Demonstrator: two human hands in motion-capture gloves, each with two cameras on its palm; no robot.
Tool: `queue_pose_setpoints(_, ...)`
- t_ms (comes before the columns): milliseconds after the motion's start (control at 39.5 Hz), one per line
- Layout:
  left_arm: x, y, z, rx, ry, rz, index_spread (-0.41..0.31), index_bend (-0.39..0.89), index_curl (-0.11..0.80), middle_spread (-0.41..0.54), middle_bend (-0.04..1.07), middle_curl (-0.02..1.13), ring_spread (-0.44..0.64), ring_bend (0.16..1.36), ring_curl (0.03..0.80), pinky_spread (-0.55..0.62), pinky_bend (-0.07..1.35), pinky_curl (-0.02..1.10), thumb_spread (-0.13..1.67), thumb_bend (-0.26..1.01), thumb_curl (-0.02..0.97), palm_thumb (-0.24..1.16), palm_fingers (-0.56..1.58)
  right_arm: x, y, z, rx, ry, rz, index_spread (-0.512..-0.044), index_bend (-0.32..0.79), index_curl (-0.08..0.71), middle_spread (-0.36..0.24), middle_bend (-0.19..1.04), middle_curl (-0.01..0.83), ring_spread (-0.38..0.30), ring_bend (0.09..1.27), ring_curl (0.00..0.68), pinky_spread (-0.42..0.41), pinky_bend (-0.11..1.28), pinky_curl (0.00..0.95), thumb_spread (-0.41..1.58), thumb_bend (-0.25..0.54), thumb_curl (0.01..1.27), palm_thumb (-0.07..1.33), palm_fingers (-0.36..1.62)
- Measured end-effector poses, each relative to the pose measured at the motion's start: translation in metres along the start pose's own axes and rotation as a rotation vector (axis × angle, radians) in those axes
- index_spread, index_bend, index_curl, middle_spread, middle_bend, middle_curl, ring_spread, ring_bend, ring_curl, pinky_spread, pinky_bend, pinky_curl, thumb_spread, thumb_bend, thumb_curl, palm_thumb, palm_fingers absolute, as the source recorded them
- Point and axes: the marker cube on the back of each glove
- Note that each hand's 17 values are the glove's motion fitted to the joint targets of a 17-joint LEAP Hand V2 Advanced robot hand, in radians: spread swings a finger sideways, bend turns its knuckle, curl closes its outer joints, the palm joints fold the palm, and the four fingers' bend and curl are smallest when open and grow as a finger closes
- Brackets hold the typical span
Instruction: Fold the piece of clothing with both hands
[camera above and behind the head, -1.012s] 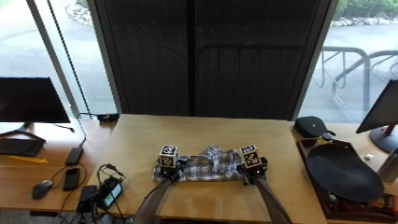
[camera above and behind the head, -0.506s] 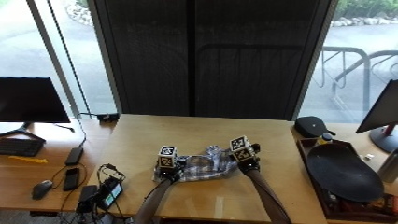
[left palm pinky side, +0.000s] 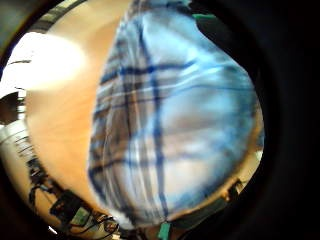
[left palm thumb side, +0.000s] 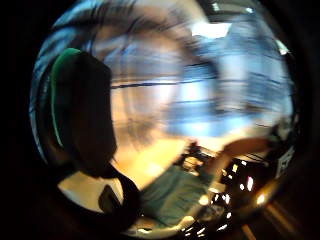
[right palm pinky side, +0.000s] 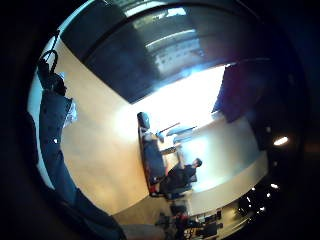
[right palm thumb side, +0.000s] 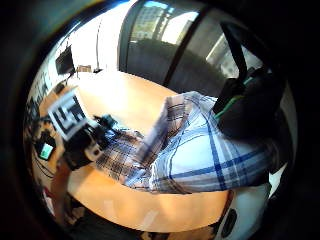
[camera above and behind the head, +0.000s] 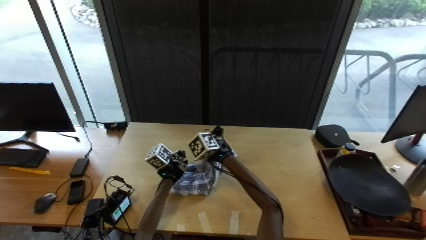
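A blue and white plaid piece of clothing (camera above and behind the head: 193, 184) lies bunched on the wooden table (camera above and behind the head: 286, 150), in front of the person. My left hand (camera above and behind the head: 172, 170) grips its left edge just above the table. My right hand (camera above and behind the head: 219, 152) is raised beside the left one and pinches the other edge, so the cloth hangs down from it. In the right thumb side palm view, my right fingers (right palm thumb side: 245, 105) curl over the plaid cloth (right palm thumb side: 200, 155), and my left hand (right palm thumb side: 85, 142) holds its far end. The plaid cloth (left palm pinky side: 170, 125) fills the left little finger side palm view.
A black round tray (camera above and behind the head: 366, 185) and a black case (camera above and behind the head: 333, 135) stand at the table's right. A device with cables (camera above and behind the head: 113, 207) sits at the left front corner. A side desk at the left carries a monitor (camera above and behind the head: 33, 107), a mouse (camera above and behind the head: 44, 201) and a keyboard.
My right hand has swung left and upward, carrying its edge of the cloth over toward my left hand. The spread cloth is now bunched narrow. My left hand has risen slightly.
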Motion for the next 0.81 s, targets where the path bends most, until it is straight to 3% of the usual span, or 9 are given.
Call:
queue_pose_setpoints(51,0.011,0.003,-0.037,0.144,0.114,0.079,-0.103,0.16,0.322,0.110,0.16,0.34,0.38,0.59,0.343,0.38,0.72,0.40,1.55,0.03,0.159,0.07,0.00,-0.016,-0.006,-0.006,0.001,0.108,-0.049,-0.347,0.20,0.392,-0.285,0.16,0.361,-0.282,0.54,0.416,-0.363,0.62,0.357,0.71,-0.027,0.59,1.05,1.18)
queue_pose_setpoints(101,0.017,0.009,-0.077,0.278,0.135,0.112,-0.098,0.20,0.338,0.112,0.18,0.34,0.37,0.58,0.338,0.37,0.70,0.39,1.58,0.07,0.177,0.14,0.05,-0.045,-0.023,-0.009,0.075,0.138,-0.080,-0.347,0.19,0.398,-0.288,0.16,0.360,-0.287,0.53,0.418,-0.365,0.61,0.358,0.70,-0.029,0.60,1.04,1.19)
queue_pose_setpoints(253,-0.009,0.027,-0.181,0.501,-0.088,-0.097,-0.098,0.19,0.354,0.080,0.25,0.36,0.33,0.58,0.324,0.36,0.61,0.36,1.61,0.16,0.224,0.29,0.20,-0.114,-0.052,-0.026,0.225,0.090,-0.109,-0.353,0.18,0.411,-0.298,0.16,0.361,-0.304,0.51,0.419,-0.375,0.60,0.358,0.67,-0.034,0.61,1.02,1.20)
queue_pose_setpoints(379,-0.006,0.049,-0.234,0.555,-0.166,-0.153,-0.102,0.18,0.364,0.062,0.26,0.38,0.31,0.56,0.325,0.36,0.57,0.35,1.60,0.20,0.251,0.36,0.23,-0.147,-0.058,-0.039,0.257,-0.027,-0.083,-0.361,0.13,0.397,-0.304,0.16,0.361,-0.318,0.52,0.422,-0.366,0.62,0.366,0.69,-0.040,0.60,0.99,1.17)
queue_pose_setpoints(455,-0.007,0.052,-0.245,0.554,-0.219,-0.155,-0.103,0.17,0.366,0.055,0.25,0.38,0.30,0.55,0.323,0.35,0.55,0.35,1.60,0.22,0.262,0.39,0.24,-0.159,-0.059,-0.040,0.241,-0.099,-0.069,-0.371,0.06,0.359,-0.309,0.16,0.361,-0.324,0.53,0.422,-0.352,0.66,0.376,0.73,-0.038,0.59,0.96,1.11)
queue_pose_setpoints(506,-0.008,0.053,-0.247,0.549,-0.252,-0.156,-0.103,0.17,0.366,0.051,0.25,0.39,0.30,0.55,0.321,0.35,0.54,0.35,1.60,0.23,0.268,0.40,0.24,-0.170,-0.062,-0.044,0.251,-0.220,-0.063,-0.374,-0.05,0.303,-0.309,0.17,0.365,-0.333,0.56,0.430,-0.345,0.72,0.390,0.80,-0.062,0.56,0.90,1.05)
queue_pose_setpoints(582,-0.007,0.055,-0.243,0.525,-0.289,-0.158,-0.104,0.16,0.366,0.048,0.24,0.39,0.29,0.54,0.320,0.35,0.53,0.34,1.60,0.24,0.275,0.41,0.25,-0.178,-0.062,-0.040,0.213,-0.367,-0.058,-0.377,-0.07,0.251,-0.310,0.19,0.374,-0.337,0.59,0.435,-0.339,0.74,0.395,0.85,-0.069,0.53,0.83,1.02)
queue_pose_setpoints(708,-0.011,0.049,-0.223,0.467,-0.332,-0.162,-0.104,0.15,0.364,0.039,0.23,0.39,0.28,0.54,0.317,0.35,0.52,0.34,1.59,0.25,0.282,0.41,0.25,-0.151,-0.043,-0.011,-0.009,-0.427,-0.080,-0.376,-0.01,0.197,-0.301,0.20,0.388,-0.333,0.59,0.433,-0.313,0.74,0.399,0.94,-0.072,0.48,0.68,0.98)
queue_pose_setpoints(810,-0.013,0.040,-0.206,0.429,-0.371,-0.155,-0.104,0.15,0.360,0.034,0.22,0.39,0.27,0.53,0.315,0.35,0.52,0.34,1.59,0.25,0.286,0.41,0.25,-0.125,-0.046,0.007,0.007,-0.521,-0.050,-0.369,0.11,0.227,-0.244,0.18,0.391,-0.259,0.49,0.423,-0.162,0.66,0.398,1.08,-0.044,0.44,0.59,0.72)
